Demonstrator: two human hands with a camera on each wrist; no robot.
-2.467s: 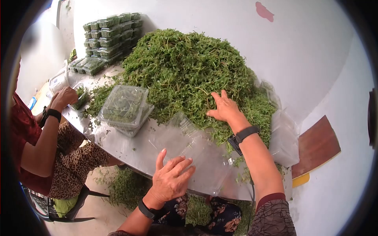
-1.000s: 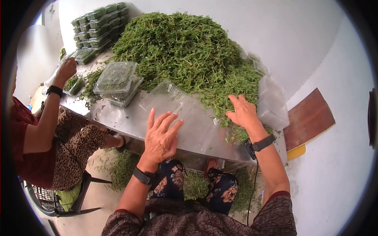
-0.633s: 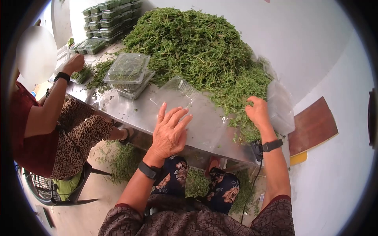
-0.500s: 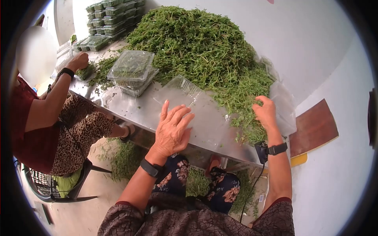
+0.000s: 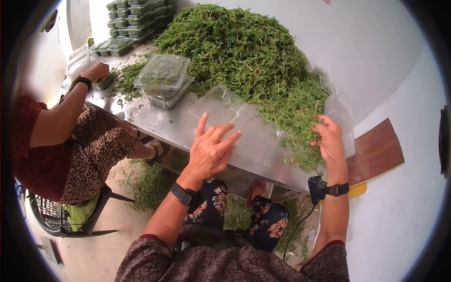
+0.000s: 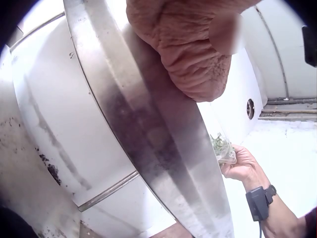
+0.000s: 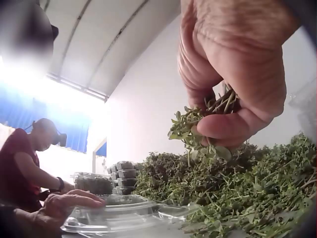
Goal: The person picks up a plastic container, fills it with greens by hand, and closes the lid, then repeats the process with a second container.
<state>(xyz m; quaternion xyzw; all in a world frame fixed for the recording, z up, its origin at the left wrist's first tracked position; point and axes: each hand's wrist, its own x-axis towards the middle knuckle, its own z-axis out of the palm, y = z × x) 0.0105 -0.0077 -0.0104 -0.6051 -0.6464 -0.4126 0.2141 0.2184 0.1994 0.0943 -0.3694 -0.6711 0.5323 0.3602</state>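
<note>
My right hand [image 5: 329, 138] pinches a small bunch of leafy green sprigs [image 7: 203, 124] between thumb and fingers. It is at the right end of the big heap of greens [image 5: 239, 51], beside a stack of clear plastic lids or boxes [image 5: 339, 120]. My left hand [image 5: 211, 148] hovers at the table's front edge with fingers spread, holding nothing. Just beyond it lies an open clear clamshell box [image 5: 249, 136], its raised half leaning near the heap. In the left wrist view, only the heel and underside of my left hand [image 6: 188, 54] show, above the metal edge.
Two filled clamshell boxes [image 5: 162, 77] are stacked left of the open one. Behind them stands a tall stack of filled boxes [image 5: 141, 19]. Another person [image 5: 51, 145] sits at the left, handling a box. A brown board [image 5: 376, 152] leans at the right.
My right hand has moved rightward from the heap's middle to its right end; its spread fingers have closed on a bunch of sprigs. My left hand stays spread near the table edge.
</note>
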